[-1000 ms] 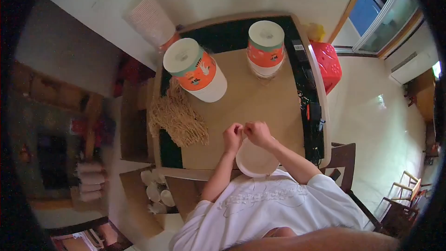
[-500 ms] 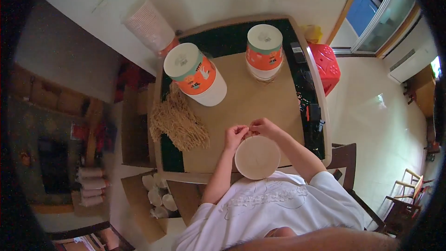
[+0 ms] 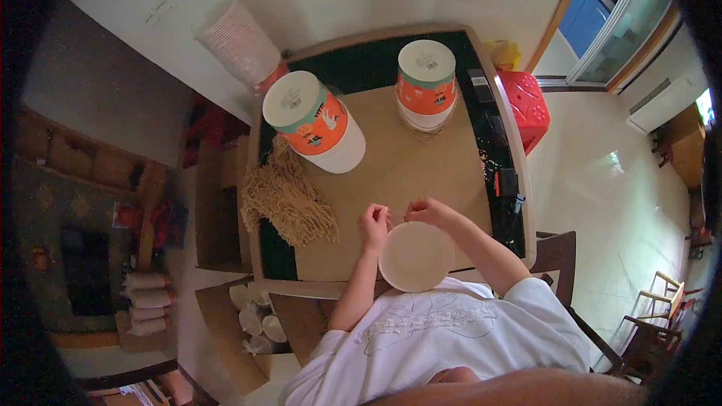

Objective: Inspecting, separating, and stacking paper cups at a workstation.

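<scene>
A round white paper tub (image 3: 416, 257) rests at the table's near edge against my shirt, one round face toward me. Just beyond its left rim my left hand (image 3: 374, 224) is closed in a pinch. My right hand (image 3: 430, 213) is pinched closed too, behind the tub's far rim. A thin, pale strand of cord seems to run between the fingertips; it is too fine to see clearly. Left of my hands lies a bundle of tan cords (image 3: 289, 199). Beyond it stands a leaning stack of orange, teal and white tubs (image 3: 323, 131), upside down.
A second upside-down tub stack (image 3: 427, 83) stands far right on the brown board. Another stack in clear wrap (image 3: 239, 41) leans at the far left corner. Small dark items (image 3: 505, 182) line the right edge. A red stool (image 3: 524, 109) stands beyond; a cardboard box (image 3: 229, 334) holds white tubs.
My hands, close together at the tub's far rim before, have parted. The left has moved slightly left and the right slightly right. The tub has barely moved.
</scene>
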Demonstrator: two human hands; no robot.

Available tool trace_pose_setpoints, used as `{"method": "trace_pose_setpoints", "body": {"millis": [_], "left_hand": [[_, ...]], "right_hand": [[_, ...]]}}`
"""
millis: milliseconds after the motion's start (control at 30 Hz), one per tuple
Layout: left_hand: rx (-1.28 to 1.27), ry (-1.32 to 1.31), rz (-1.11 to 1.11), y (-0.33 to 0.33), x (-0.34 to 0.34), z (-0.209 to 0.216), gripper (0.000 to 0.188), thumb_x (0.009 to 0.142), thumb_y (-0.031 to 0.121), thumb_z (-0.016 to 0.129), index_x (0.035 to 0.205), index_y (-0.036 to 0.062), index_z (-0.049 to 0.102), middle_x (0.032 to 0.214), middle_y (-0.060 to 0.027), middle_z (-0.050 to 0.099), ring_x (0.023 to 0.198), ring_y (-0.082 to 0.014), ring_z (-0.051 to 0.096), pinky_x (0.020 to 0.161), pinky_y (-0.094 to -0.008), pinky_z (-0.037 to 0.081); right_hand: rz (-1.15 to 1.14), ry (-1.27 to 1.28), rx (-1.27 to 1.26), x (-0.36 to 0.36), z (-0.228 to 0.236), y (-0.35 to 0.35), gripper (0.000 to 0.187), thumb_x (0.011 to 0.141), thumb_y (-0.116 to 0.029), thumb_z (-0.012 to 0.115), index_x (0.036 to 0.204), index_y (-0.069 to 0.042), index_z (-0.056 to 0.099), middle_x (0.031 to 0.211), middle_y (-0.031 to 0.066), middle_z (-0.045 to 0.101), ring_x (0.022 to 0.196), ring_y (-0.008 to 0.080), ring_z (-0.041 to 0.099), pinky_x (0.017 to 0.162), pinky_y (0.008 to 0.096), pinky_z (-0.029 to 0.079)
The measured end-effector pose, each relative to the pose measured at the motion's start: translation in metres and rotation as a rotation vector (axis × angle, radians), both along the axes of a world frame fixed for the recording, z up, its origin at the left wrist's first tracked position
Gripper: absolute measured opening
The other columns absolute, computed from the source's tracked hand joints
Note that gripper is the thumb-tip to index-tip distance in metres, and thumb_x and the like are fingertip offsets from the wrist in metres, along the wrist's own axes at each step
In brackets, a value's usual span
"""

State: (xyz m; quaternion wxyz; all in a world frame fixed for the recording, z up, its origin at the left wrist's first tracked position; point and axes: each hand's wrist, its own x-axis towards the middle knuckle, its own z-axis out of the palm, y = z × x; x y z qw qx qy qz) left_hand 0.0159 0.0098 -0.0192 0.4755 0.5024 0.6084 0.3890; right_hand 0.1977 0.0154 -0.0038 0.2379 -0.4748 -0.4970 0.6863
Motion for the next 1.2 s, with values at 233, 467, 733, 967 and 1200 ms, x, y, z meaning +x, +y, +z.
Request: {"method": "trace_pose_setpoints", "body": {"millis": [233,467,733,967,1200], "left_hand": [[-0.076,-0.270,-0.189,0.003,-0.001,0.026,0.010,0.079,0.007,0.057,0.085,0.0010,0.062,0.068,-0.0029,0.061,0.059,-0.0080,0.055,0.054,-0.0228,0.045],[-0.252,-0.028,-0.548,0.016,-0.009,0.019,0.016,0.080,0.010,0.057,0.093,0.0021,0.062,0.077,-0.0002,0.062,0.070,-0.0074,0.055,0.060,-0.0225,0.045],[-0.371,-0.198,-0.640,0.015,-0.017,0.029,0.012,0.079,0.011,0.059,0.087,0.0026,0.062,0.079,-0.0017,0.061,0.071,-0.0080,0.055,0.064,-0.0237,0.045],[-0.322,-0.182,-0.630,0.012,-0.009,0.033,0.011,0.080,0.011,0.058,0.085,0.0015,0.061,0.079,-0.0034,0.061,0.070,-0.0090,0.055,0.063,-0.0233,0.045],[-0.202,-0.002,-0.548,0.010,-0.003,0.015,0.009,0.081,0.008,0.054,0.078,0.0015,0.059,0.073,-0.0032,0.061,0.066,-0.0094,0.055,0.060,-0.0244,0.045]], "right_hand": [[0.023,0.022,-0.118,0.007,0.006,-0.006,0.013,0.077,-0.017,0.059,0.076,-0.005,0.062,0.066,-0.0003,0.057,0.059,0.0070,0.051,0.050,0.0227,0.041],[-0.035,0.011,-0.246,0.002,0.020,-0.009,0.018,0.079,-0.022,0.060,0.076,-0.004,0.061,0.066,0.0004,0.056,0.059,0.0075,0.051,0.050,0.0206,0.041],[-0.028,0.019,-0.199,0.007,0.012,-0.011,0.018,0.081,-0.021,0.057,0.084,-0.003,0.061,0.073,0.0024,0.059,0.066,0.0091,0.054,0.056,0.0221,0.044],[-0.044,0.018,-0.192,0.009,-0.005,-0.014,0.017,0.083,-0.018,0.054,0.087,-0.002,0.060,0.078,0.0026,0.060,0.070,0.0099,0.055,0.061,0.0220,0.045],[-0.011,-0.126,-0.016,0.008,-0.010,-0.018,0.015,0.082,-0.018,0.054,0.081,-0.003,0.059,0.073,0.0019,0.058,0.066,0.0084,0.052,0.058,0.0220,0.042]]}}
